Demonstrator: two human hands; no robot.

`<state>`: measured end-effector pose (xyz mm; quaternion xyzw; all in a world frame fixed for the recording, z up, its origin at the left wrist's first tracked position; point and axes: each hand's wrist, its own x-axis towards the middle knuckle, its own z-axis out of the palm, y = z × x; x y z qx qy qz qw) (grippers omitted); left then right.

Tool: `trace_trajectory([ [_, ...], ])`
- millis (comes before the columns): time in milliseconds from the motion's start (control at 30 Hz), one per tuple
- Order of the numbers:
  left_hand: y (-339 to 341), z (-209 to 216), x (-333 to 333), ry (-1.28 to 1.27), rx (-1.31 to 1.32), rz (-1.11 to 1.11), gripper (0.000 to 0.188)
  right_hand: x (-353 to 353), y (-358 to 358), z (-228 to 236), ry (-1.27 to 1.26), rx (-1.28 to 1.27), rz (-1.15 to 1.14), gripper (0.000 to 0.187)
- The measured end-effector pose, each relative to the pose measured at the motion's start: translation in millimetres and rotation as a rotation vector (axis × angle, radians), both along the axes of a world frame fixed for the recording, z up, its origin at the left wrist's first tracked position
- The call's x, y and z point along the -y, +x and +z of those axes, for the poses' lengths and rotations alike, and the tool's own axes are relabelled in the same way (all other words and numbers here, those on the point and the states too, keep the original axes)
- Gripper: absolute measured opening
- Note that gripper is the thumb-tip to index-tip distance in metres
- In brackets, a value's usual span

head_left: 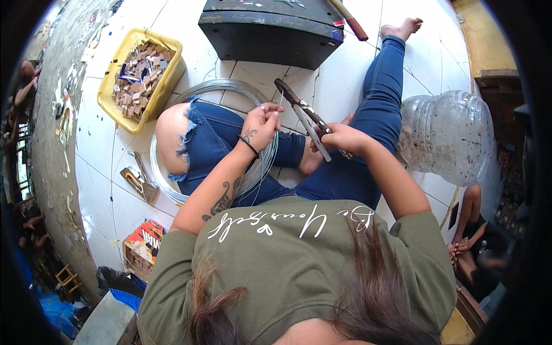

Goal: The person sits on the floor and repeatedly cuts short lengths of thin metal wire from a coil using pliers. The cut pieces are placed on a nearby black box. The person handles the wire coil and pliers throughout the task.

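Note:
My left hand (261, 126) pinches a thin strand of metal wire (281, 100) between thumb and fingers, over my bent left leg. The strand's upper end reaches the dark jaws of a pair of long pliers (286, 92). My right hand (348, 141) is closed on the handles of these worn pliers, which slant up and left towards the left hand. Whether the jaws touch the wire I cannot tell. A big coil of silvery wire (221, 84) lies on the floor around my left leg, partly hidden by the leg and forearm.
A yellow bin (175, 86) of small brown blocks stands at the far left, a black box (267, 34) ahead. A wooden-handled tool (351, 22) rests beside that box. Right of me lies a large clear plastic bottle (448, 138); a scraper-like tool (140, 183) and carton (144, 244) are left.

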<state>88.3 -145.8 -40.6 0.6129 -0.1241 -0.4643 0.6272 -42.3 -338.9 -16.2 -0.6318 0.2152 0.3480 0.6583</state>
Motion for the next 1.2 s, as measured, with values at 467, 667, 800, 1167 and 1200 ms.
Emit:
trace_trajectory([
  [467, -3, -13, 8, 0.326, 0.06, -0.181, 0.02, -15, 20, -47, -0.394, -0.162, -0.121, 0.017],
  [667, 0, -19, 13, 0.381, 0.08, -0.192, 0.02, -19, 29, -57, -0.5, -0.193, 0.026, 0.019],
  [800, -1, -17, 10, 0.342, 0.13, -0.164, 0.021, -18, 26, -55, -0.39, -0.232, -0.118, 0.02],
  [1167, -1, -7, 0, -0.001, -0.058, 0.092, 0.019, 4, -4, 2, 0.008, -0.038, -0.203, 0.066],
  [1200, -1, -6, 0, -0.016, -0.023, 0.105, 0.019, 4, -3, 5, 0.02, -0.045, -0.189, 0.066],
])
